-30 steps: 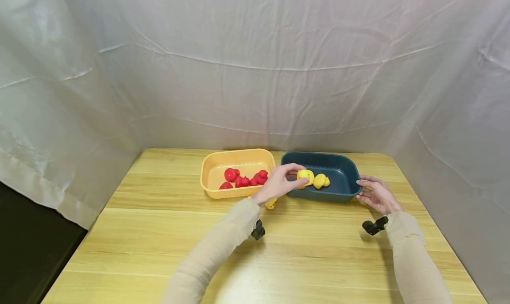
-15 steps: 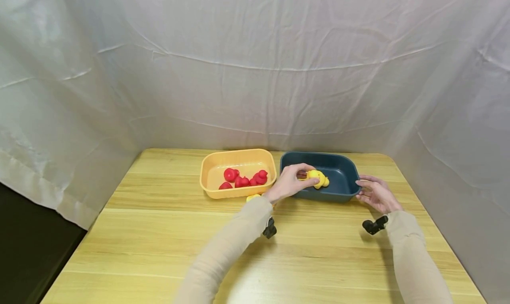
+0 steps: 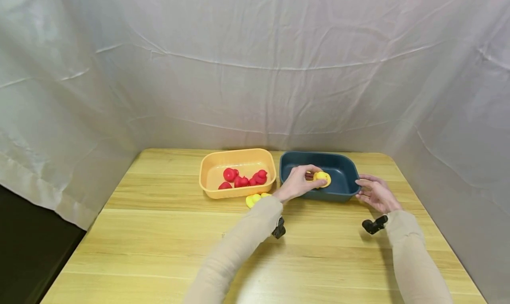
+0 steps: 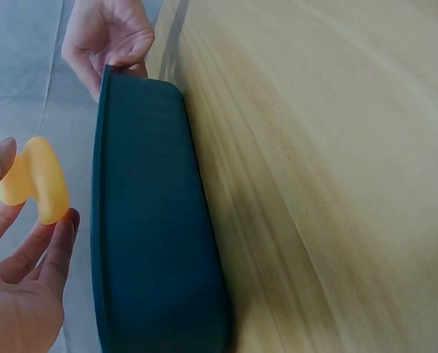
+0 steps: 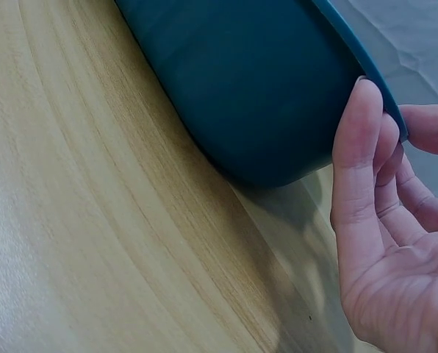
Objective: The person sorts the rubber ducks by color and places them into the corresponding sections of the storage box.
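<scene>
My left hand pinches a yellow toy duck between thumb and fingertips, over the dark blue bin. In the left wrist view, the duck appears beside the bin's rim, above its opening. At the bin's right end, my right hand grips the rim; the right wrist view shows the thumb on one side of the blue wall and a finger on the other. The bin's near left floor is hidden behind my left hand.
Left of the blue bin stands a yellow bin holding several red toy ducks. Yellow ducks lie on the wooden table just in front of it, partly behind my left sleeve. A pale curtain surrounds the table.
My left hand has moved right with the yellow duck, which now covers another yellow duck seen earlier inside the blue bin. My right hand stays on the rim.
</scene>
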`<state>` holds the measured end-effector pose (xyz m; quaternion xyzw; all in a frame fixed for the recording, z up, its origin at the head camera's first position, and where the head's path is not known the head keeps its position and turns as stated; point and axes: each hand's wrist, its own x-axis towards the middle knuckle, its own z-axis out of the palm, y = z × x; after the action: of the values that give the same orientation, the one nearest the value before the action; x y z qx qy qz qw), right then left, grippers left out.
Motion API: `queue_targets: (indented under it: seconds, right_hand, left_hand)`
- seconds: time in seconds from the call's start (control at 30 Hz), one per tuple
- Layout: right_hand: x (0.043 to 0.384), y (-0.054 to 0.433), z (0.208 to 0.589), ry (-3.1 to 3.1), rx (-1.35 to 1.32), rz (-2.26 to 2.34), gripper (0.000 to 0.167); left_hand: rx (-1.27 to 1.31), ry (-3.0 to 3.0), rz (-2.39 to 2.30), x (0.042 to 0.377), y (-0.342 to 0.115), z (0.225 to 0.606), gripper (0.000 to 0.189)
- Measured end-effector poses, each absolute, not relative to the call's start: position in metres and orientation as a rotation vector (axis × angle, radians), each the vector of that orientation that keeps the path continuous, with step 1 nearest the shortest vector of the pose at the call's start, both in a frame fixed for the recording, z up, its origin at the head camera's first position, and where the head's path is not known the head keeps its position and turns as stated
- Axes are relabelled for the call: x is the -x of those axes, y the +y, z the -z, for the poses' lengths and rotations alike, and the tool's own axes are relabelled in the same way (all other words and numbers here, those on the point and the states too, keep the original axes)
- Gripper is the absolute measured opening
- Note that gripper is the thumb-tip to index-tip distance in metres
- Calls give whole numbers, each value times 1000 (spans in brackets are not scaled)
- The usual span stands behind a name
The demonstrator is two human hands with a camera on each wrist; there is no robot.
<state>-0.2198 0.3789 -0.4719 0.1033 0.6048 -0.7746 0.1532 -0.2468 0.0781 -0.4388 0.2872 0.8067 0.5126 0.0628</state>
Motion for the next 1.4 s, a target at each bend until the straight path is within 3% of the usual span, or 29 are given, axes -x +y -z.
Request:
queue_targets:
  seconds: [0.83, 1.13, 1.4]
  right_hand:
    - [219, 377, 471, 1727, -315, 2235, 15]
    - [219, 377, 470, 1723, -313, 2237, 13]
    - [218, 375, 471, 1705, -302, 2259, 13]
  left_hand:
    - [-760, 2388, -1598, 245, 82, 446, 45]
    - [-815, 2321, -1664, 239, 55, 447, 46]
    - [-918, 2313, -1615, 224, -1, 454, 48]
